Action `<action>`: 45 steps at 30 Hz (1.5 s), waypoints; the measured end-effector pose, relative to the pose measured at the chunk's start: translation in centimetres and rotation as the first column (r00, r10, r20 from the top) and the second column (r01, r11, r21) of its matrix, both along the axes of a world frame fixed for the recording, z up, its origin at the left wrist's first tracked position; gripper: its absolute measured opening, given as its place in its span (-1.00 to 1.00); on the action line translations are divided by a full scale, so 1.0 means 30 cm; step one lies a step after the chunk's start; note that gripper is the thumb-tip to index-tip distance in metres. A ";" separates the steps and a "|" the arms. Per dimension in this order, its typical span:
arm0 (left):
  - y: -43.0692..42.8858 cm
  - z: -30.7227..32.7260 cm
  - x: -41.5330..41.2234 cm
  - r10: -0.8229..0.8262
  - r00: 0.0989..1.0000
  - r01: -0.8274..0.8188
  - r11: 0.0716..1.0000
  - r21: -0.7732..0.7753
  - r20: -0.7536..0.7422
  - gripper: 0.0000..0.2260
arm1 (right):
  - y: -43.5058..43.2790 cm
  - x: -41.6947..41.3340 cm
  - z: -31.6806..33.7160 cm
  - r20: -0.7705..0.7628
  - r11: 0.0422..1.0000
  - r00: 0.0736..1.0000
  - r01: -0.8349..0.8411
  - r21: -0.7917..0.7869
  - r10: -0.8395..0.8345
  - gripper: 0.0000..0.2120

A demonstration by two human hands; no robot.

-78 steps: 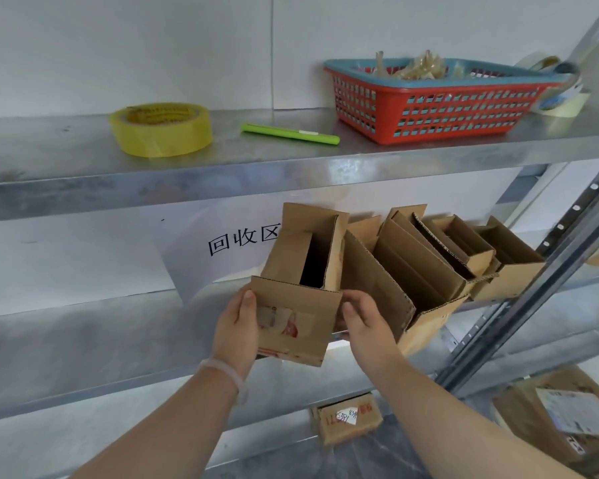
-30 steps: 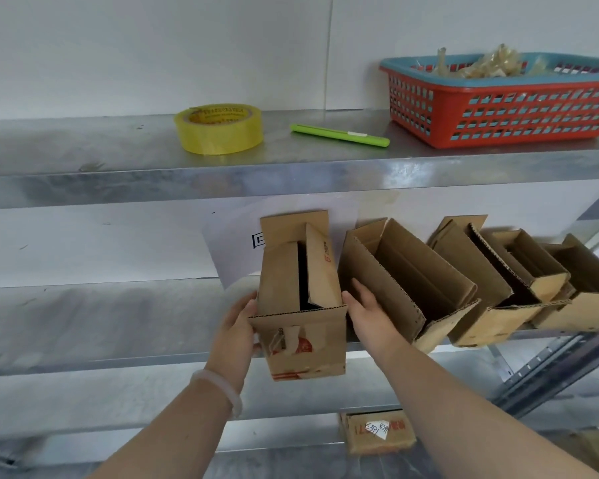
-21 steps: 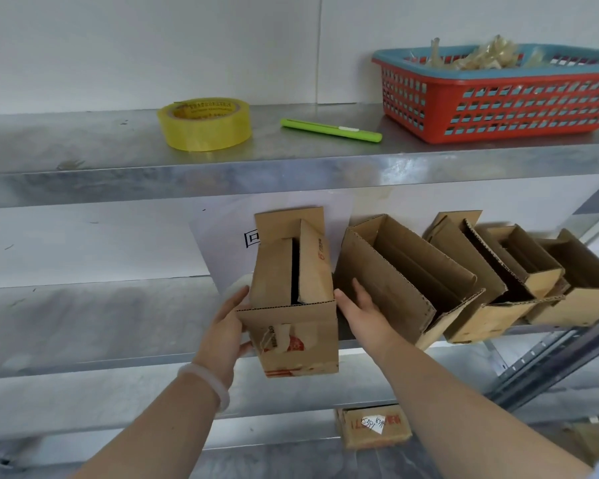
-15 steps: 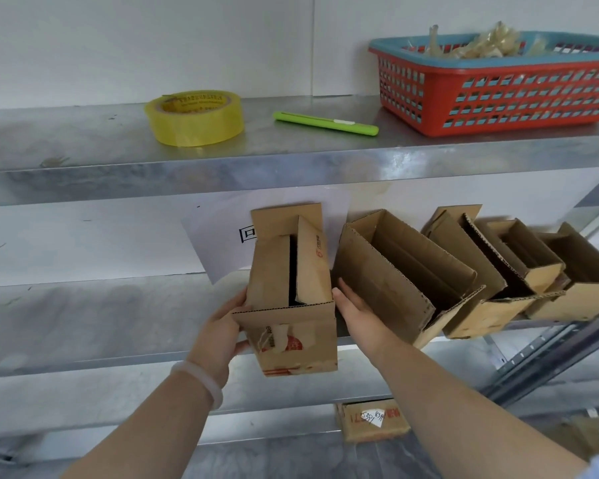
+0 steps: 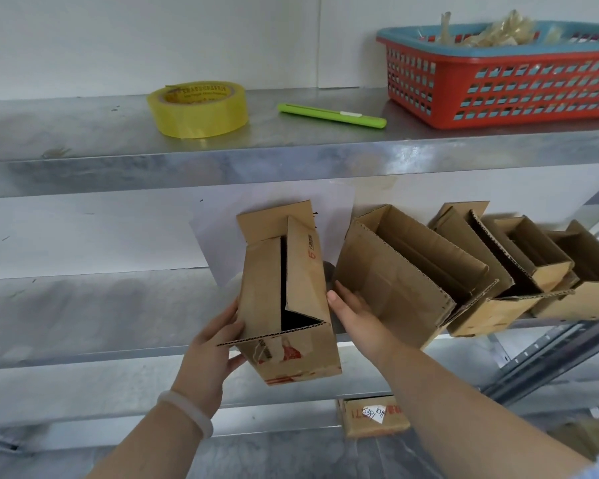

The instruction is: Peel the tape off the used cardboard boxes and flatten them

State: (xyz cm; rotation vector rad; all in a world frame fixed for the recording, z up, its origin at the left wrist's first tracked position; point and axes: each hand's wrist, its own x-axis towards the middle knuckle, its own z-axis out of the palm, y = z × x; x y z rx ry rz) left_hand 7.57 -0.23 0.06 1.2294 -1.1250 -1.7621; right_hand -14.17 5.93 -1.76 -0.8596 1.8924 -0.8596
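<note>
A small cardboard box [image 5: 293,354] stands upright at the front edge of the middle shelf [image 5: 83,323], between my two hands. Its top flaps are partly open and show a dark gap. Torn tape scraps and a red print remain on its front face. My left hand [image 5: 213,344] grips the box's left side, thumb curled under the front flap. My right hand [image 5: 355,311] presses flat against the box's right side with straight fingers. To the right, several opened boxes [image 5: 395,281] lean in a row.
The top shelf carries a yellow tape roll [image 5: 198,108], a green utility knife [image 5: 332,115] and a red basket [image 5: 498,88] holding peeled tape. A paper sign [image 5: 336,216] hangs behind the box. Another labelled box [image 5: 374,416] lies on the lower shelf.
The box between my hands has been set more upright and shifted left, away from the leaning row. Both hands stayed on its sides throughout.
</note>
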 end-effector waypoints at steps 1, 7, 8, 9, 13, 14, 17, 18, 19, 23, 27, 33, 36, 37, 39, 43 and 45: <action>-0.002 -0.001 0.001 -0.003 1.000 0.003 1.000 0.001 0.000 -0.68 | 0.002 -0.001 0.003 0.003 1.000 1.000 -0.002 0.001 0.002 -0.14; -0.066 0.011 -0.015 -0.127 0.991 0.125 0.991 0.039 0.052 -0.68 | 0.026 -0.019 0.000 0.087 0.999 0.996 0.024 -0.020 -0.022 -0.40; -0.080 0.012 -0.021 -0.158 0.986 0.155 0.986 0.054 0.059 -0.66 | 0.030 -0.020 -0.005 0.090 1.000 0.996 0.024 -0.017 -0.023 -0.40; -0.091 0.014 -0.028 -0.201 0.977 0.197 0.978 0.067 0.067 -0.60 | 0.035 -0.020 -0.011 0.087 1.000 0.996 0.024 -0.009 -0.024 -0.36; -0.104 0.018 -0.065 -0.338 0.940 0.333 0.938 0.099 0.040 -0.52 | 0.047 -0.023 -0.030 0.088 0.998 0.995 0.058 -0.014 -0.056 -0.33; -0.104 0.019 -0.072 -0.337 0.941 0.332 0.939 0.088 0.046 -0.55 | 0.048 -0.029 -0.033 0.076 0.997 0.995 0.071 -0.023 -0.069 -0.39; -0.100 0.021 -0.079 -0.326 0.943 0.323 0.945 0.052 0.068 -0.58 | 0.041 -0.055 -0.044 0.008 0.997 0.997 0.081 0.002 -0.081 -0.46; -0.095 0.022 -0.078 -0.326 0.943 0.324 0.945 0.043 0.070 -0.58 | 0.036 -0.064 -0.051 -0.008 0.997 0.998 0.069 0.017 -0.069 -0.45; -0.088 0.023 -0.075 -0.326 0.943 0.325 0.945 0.033 0.070 -0.58 | 0.029 -0.072 -0.056 -0.014 0.998 0.998 0.054 0.020 -0.054 -0.45; -0.057 0.020 -0.058 -0.318 0.946 0.318 0.948 0.008 0.067 -0.56 | -0.010 -0.087 -0.075 0.031 0.999 0.999 0.038 -0.005 -0.037 -0.45; -0.037 0.022 -0.038 -0.313 0.949 0.313 0.950 0.008 0.039 -0.57 | -0.054 -0.087 -0.105 0.060 0.998 0.997 0.052 -0.024 -0.051 -0.43; -0.019 0.029 -0.037 -0.301 0.953 0.301 0.954 0.011 0.035 -0.55 | -0.107 -0.093 -0.165 0.204 0.989 0.968 0.150 -0.016 -0.143 -0.46; -0.012 0.031 -0.043 -0.310 0.950 0.310 0.951 0.009 0.018 -0.54 | -0.121 -0.091 -0.188 0.248 0.987 0.957 0.161 -0.024 -0.150 -0.43; -0.010 0.031 -0.046 -0.308 0.951 0.308 0.951 0.008 0.015 -0.54 | -0.125 -0.094 -0.201 0.259 0.986 0.954 0.167 -0.027 -0.154 -0.42; -0.010 0.029 -0.052 -0.290 0.957 0.290 0.957 0.002 0.009 -0.54 | -0.129 -0.098 -0.215 0.275 0.986 0.950 0.163 -0.031 -0.148 -0.39; -0.012 0.027 -0.065 -0.242 0.970 0.242 0.970 0.011 0.010 -0.56 | -0.129 -0.104 -0.203 0.355 0.985 0.924 0.170 -0.039 -0.145 -0.57; -0.012 0.030 -0.064 -0.250 0.968 0.250 0.968 0.009 0.007 -0.57 | -0.133 -0.109 -0.211 0.371 0.985 0.917 0.168 -0.028 -0.146 -0.78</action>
